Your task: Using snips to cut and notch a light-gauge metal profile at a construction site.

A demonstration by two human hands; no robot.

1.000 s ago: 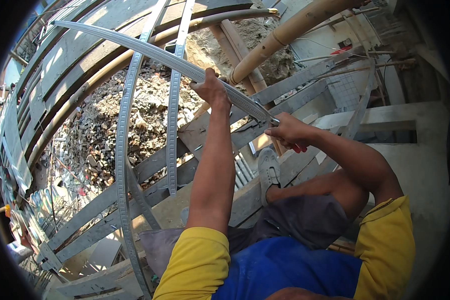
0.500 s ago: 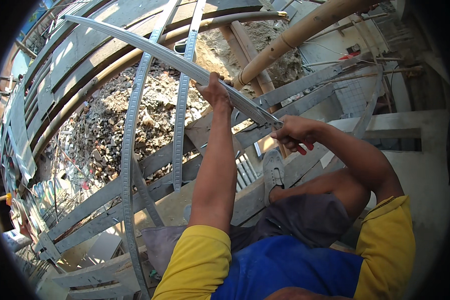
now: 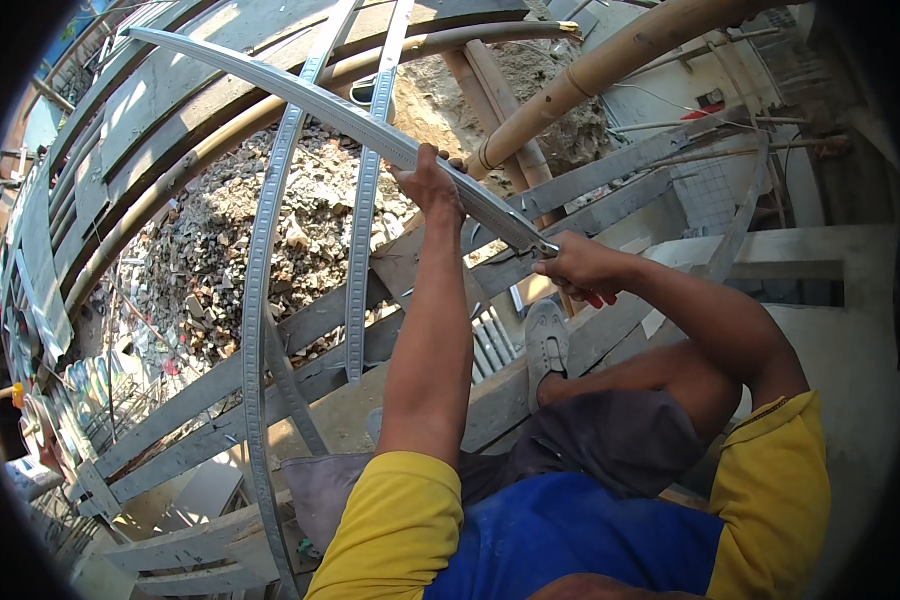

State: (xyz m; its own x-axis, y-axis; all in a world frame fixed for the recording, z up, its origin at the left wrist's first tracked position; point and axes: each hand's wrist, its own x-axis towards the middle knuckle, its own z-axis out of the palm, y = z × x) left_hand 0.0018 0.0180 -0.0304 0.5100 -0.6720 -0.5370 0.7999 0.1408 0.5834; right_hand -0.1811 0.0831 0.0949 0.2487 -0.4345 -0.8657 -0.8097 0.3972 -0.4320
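Observation:
A long silver metal channel (image 3: 300, 92) slants from the far left down to the middle of the view. My left hand (image 3: 434, 188) is closed round it a little short of its near end. Red-handled snips (image 3: 597, 299) are gripped in my right hand (image 3: 582, 264), and their jaws meet the channel's near end. My fingers cover most of the handles. Two more ribbed metal channels, a longer one (image 3: 260, 250) and a shorter one (image 3: 361, 230), run lengthwise beneath the held piece, left of my left forearm.
A thick bamboo pole (image 3: 580, 85) crosses at the upper right. Grey wooden planks (image 3: 200, 420) span the area beneath me, with rubble (image 3: 230, 240) lower down beyond them. My shoe (image 3: 547, 340) rests near the planks, and a pale concrete ledge (image 3: 810, 245) lies to the right.
My right hand has tightened round the snips, and their red handles show less and sit closer together. The hand has moved slightly left. My left hand and the channel are nearly unmoved.

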